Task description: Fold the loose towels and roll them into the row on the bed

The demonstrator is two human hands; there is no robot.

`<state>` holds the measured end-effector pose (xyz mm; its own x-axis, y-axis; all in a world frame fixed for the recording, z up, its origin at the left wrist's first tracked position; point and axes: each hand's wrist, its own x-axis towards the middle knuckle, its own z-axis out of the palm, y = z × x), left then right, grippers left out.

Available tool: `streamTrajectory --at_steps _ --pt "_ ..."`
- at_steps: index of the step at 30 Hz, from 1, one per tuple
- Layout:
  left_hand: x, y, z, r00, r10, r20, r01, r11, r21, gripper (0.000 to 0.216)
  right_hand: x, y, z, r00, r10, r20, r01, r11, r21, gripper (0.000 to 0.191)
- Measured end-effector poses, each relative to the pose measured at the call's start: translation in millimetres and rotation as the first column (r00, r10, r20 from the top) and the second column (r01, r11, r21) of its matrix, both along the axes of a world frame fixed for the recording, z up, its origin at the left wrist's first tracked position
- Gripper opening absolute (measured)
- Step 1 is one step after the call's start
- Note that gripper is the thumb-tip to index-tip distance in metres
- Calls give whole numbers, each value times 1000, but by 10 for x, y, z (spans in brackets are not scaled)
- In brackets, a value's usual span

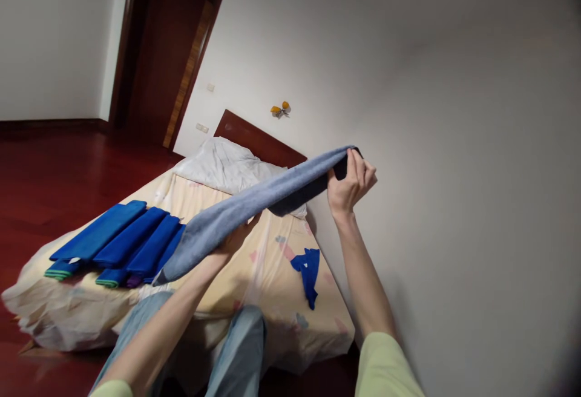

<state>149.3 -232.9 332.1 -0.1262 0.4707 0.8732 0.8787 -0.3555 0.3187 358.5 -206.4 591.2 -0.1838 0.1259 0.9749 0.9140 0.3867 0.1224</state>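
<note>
A long blue-grey towel [245,203], folded lengthwise with a dark underside, stretches slantwise in the air above the bed. My right hand [351,182] pinches its upper right end between thumb and fingers. Lower down, my left hand [235,241] holds the towel from beneath, and the cloth covers most of its fingers. The lower left end of the towel reaches down beside several folded blue towels [131,236] that lie in a row on the bed, some with green edges showing. A small crumpled blue cloth [310,273] lies apart on the right side of the bed.
The bed [272,318] has a pale yellow patterned sheet, with a grey-white pillow [218,158] against the brown headboard [258,143]. A white wall [454,191] runs close along its right. To the left are dark red floor [49,185] and a brown door [163,52].
</note>
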Motion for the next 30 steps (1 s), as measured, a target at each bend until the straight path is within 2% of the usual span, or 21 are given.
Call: streamTrajectory --at_steps 3,6,9,11,14,18,21,24,26,30 --pt "-159 -22 162 998 -36 -57 37 999 23 41 27 86 -6 1000 -7 -9 8 998 62 39" --pt "-267 -66 272 981 -171 -88 176 983 47 45 100 188 -25 999 -36 4 36 997 72 31" --pt "-409 -123 270 935 -354 -22 354 935 21 44 235 266 -43 998 -60 21 59 998 27 28" --pt "-541 -151 224 914 -403 51 405 913 -38 42 361 301 -46 999 -44 23 44 999 -9 25" --pt "-744 -158 150 930 -350 108 364 917 -164 39 578 332 -41 1000 9 -25 -10 997 -78 22" --pt "-887 -104 82 959 -247 139 278 916 -288 43 837 312 -37 982 68 -175 -99 980 -175 20" --pt "-898 -41 31 941 -256 221 319 889 -329 44 988 248 -39 973 111 -204 -159 958 -237 20" --pt "-903 1 -25 898 -354 261 430 831 -353 41 1146 172 -40 981 128 -144 -164 949 -271 21" --pt "-928 16 -61 880 -419 225 475 801 -366 41 1270 126 -47 993 98 -69 -114 953 -281 23" --pt "-1048 59 -129 891 -443 98 443 804 -397 45 1530 64 -108 997 12 83 18 934 -356 33"
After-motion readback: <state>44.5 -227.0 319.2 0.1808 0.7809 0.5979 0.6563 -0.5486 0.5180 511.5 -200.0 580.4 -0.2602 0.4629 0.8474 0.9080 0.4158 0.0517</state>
